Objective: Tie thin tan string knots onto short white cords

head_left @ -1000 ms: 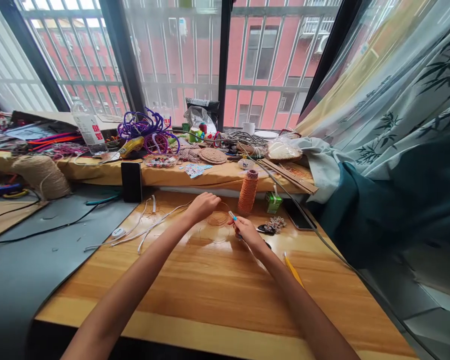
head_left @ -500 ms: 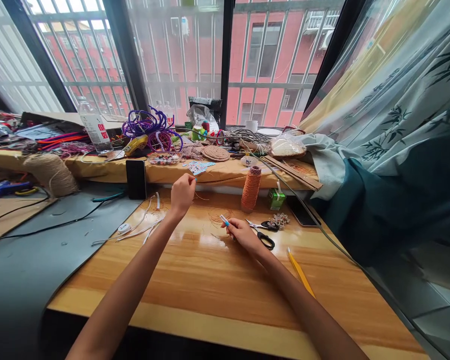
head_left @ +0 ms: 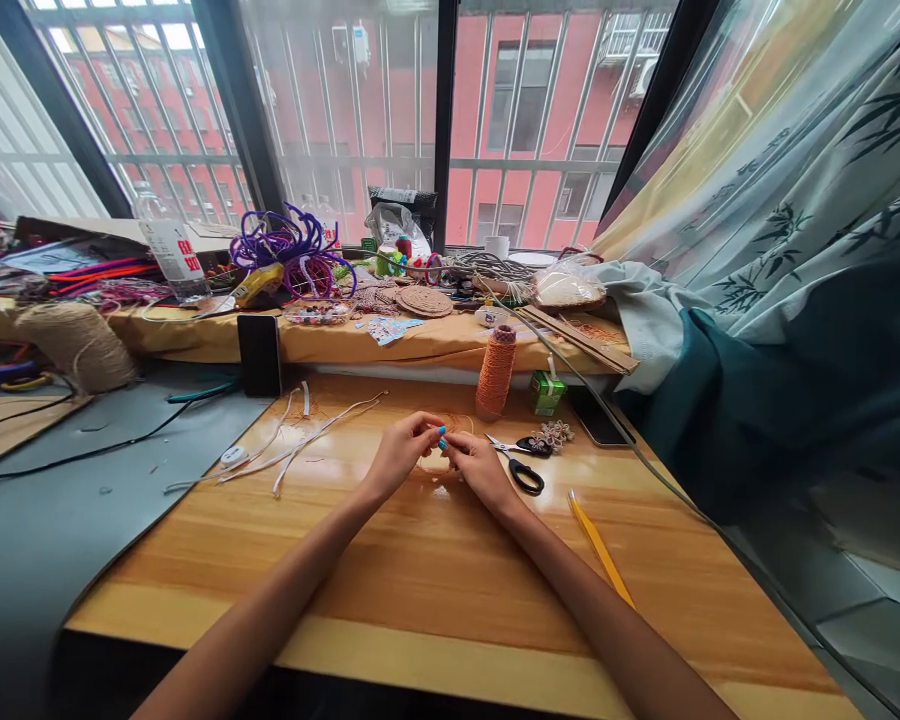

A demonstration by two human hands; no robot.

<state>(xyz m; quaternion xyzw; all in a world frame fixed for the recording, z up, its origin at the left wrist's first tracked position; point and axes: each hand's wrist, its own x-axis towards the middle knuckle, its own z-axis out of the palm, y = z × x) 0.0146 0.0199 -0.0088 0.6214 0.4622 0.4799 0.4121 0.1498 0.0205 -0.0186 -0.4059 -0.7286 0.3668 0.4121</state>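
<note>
Left hand (head_left: 405, 455), right hand (head_left: 481, 468) pinched closed, fingertips together, hold too small to tell; orange thread (head_left: 459, 422) just beside.

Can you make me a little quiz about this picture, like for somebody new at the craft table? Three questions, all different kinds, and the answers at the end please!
1. True or false: the left hand and the right hand are close together.

2. Which of these is nearest the right hand?
A) the bottle
B) the scissors
C) the curtain

3. Fill in the missing word: as the camera sees it, the green carton stands to the ____ of the orange spool.

Key:
1. True, they meet at the fingertips.
2. B, the scissors.
3. Right.
</note>
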